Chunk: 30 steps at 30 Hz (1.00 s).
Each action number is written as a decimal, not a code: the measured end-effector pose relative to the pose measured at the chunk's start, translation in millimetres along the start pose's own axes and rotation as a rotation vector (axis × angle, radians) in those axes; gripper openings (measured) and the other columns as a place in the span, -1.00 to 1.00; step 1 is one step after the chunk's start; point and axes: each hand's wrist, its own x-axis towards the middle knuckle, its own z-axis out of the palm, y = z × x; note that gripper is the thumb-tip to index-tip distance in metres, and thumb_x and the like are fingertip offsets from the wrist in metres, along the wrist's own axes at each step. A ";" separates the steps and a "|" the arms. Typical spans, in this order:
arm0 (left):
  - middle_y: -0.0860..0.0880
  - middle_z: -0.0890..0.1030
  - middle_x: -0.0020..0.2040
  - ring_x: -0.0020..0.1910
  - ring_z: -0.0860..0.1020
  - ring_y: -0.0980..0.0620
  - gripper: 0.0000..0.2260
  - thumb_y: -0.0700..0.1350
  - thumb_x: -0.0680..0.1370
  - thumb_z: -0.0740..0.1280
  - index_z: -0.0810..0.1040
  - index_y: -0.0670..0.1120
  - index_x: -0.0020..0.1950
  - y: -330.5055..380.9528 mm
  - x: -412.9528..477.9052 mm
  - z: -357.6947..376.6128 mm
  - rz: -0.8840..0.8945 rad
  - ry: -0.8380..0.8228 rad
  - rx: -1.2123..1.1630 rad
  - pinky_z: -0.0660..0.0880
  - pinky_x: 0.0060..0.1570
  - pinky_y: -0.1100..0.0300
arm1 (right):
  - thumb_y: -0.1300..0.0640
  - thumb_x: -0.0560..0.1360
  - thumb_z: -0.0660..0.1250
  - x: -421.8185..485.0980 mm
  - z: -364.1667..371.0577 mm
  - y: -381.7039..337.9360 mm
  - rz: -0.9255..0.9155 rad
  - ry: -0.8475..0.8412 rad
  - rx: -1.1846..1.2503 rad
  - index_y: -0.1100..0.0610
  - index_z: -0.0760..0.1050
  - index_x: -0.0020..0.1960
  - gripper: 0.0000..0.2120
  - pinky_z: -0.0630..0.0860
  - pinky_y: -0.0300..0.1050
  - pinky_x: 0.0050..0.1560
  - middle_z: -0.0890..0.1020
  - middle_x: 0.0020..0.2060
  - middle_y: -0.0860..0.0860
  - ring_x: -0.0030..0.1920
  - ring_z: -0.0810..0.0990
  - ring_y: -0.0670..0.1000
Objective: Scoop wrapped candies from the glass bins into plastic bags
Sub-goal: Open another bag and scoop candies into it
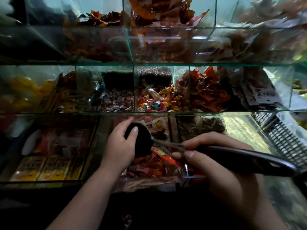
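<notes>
Wrapped candies (pixel 150 100) lay heaped in the glass bins (pixel 189 90) on every shelf, and we saw a fair pile already inside the plastic bag (pixel 149 183) sagging in the lower middle compartment. We judged this bag partly filled, with more scooping left. The scoop (pixel 240 156) stretched across from the right hand (pixel 216 163), whose fingers clenched its handle, to what seemed its blurred bowl over the bag, which the left hand (pixel 119 143) gripped with curled fingers.
</notes>
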 end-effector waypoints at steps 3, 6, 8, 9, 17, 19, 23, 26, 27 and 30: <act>0.50 0.45 0.14 0.20 0.40 0.48 -0.75 -0.03 0.61 0.30 0.57 0.14 0.28 -15.9 -33.4 -10.8 0.029 0.074 0.048 0.38 0.16 0.36 | 0.10 0.32 0.54 -4.9 12.1 6.7 0.046 -0.018 -0.051 -0.09 0.71 -0.19 -0.89 0.59 -0.41 -0.12 0.74 -0.27 -0.20 -0.20 0.72 -0.22; 0.27 0.46 0.18 0.24 0.40 0.26 -0.82 -0.14 0.55 0.39 0.54 0.07 0.12 -30.6 -53.6 -19.4 0.038 0.195 0.245 0.36 0.27 0.17 | 0.15 0.41 0.50 -1.6 34.6 25.8 0.046 -0.161 -0.251 -0.10 0.68 -0.13 -0.86 0.50 -0.49 -0.17 0.71 -0.22 -0.27 -0.16 0.67 -0.28; 0.13 0.45 0.13 0.21 0.39 0.08 -0.78 -0.12 0.50 0.46 0.45 0.06 0.00 -38.6 -57.0 -24.7 0.017 0.166 0.432 0.30 0.25 0.12 | 0.07 0.47 0.42 3.8 48.3 47.1 0.002 -0.212 -0.366 -0.09 0.66 -0.02 -0.89 0.53 -0.40 -0.04 0.69 -0.13 -0.24 -0.06 0.65 -0.26; 0.13 0.46 0.05 0.12 0.41 0.04 -0.73 -0.10 0.48 0.47 0.38 0.09 -0.06 -40.5 -57.1 -27.0 -0.017 0.123 0.496 0.34 0.17 0.09 | 0.06 0.49 0.41 7.3 55.8 61.3 -0.007 -0.223 -0.401 -0.08 0.65 0.02 -0.88 0.54 -0.35 0.03 0.68 -0.08 -0.24 -0.02 0.63 -0.25; 0.33 0.53 -0.27 -0.31 0.47 0.43 -0.68 -0.06 0.56 0.41 0.34 0.33 -0.03 -39.1 -54.9 -18.7 -0.106 0.066 0.367 0.34 -0.43 0.48 | 0.12 0.50 0.52 25.5 114.2 142.0 0.374 0.099 -0.050 0.03 0.70 -0.21 -0.89 0.59 -0.12 -0.05 0.73 -0.27 -0.05 -0.17 0.69 -0.12; 0.35 0.53 -0.22 -0.23 0.50 0.47 -0.65 -0.09 0.58 0.39 0.33 0.36 -0.05 -38.0 -55.4 -14.7 -0.099 0.046 0.298 0.40 -0.40 0.52 | 0.00 0.47 0.53 28.7 109.0 141.0 0.535 0.188 0.081 -0.01 0.71 -0.23 -0.88 0.66 0.04 0.01 0.75 -0.25 -0.02 -0.13 0.74 -0.02; 0.39 0.50 -0.21 -0.20 0.48 0.52 -0.62 -0.11 0.58 0.39 0.34 0.38 0.00 -38.2 -56.7 -11.7 -0.095 0.072 0.266 0.38 -0.33 0.62 | 0.01 0.51 0.49 27.0 102.5 136.7 0.624 0.275 0.168 -0.01 0.71 -0.21 -0.86 0.67 -0.10 -0.06 0.76 -0.27 -0.07 -0.15 0.74 -0.07; 0.39 0.49 -0.20 -0.18 0.48 0.57 -0.64 -0.11 0.58 0.39 0.36 0.36 0.02 -39.9 -57.9 -10.2 -0.095 0.081 0.240 0.39 -0.32 0.61 | 0.05 0.55 0.46 24.6 105.6 137.8 0.712 0.323 0.174 0.10 0.71 -0.16 -0.84 0.64 0.07 0.12 0.76 -0.20 0.03 -0.04 0.73 0.06; 0.38 0.50 -0.19 -0.17 0.51 0.53 -0.65 -0.10 0.59 0.39 0.35 0.37 0.03 -39.8 -57.9 -10.3 -0.101 0.077 0.237 0.41 -0.33 0.58 | 0.07 0.55 0.46 23.4 106.0 137.1 0.740 0.341 0.259 0.12 0.71 -0.12 -0.85 0.65 0.13 0.13 0.77 -0.17 0.09 -0.03 0.74 0.12; 0.35 0.55 -0.18 -0.14 0.58 0.43 -0.65 -0.08 0.59 0.38 0.35 0.39 0.05 -38.3 -57.5 -12.7 -0.112 0.090 0.216 0.48 -0.33 0.50 | 0.16 0.58 0.43 20.0 101.4 135.4 0.763 0.447 0.524 0.25 0.67 -0.03 -0.86 0.72 -0.01 -0.20 0.76 -0.21 0.20 -0.16 0.78 0.16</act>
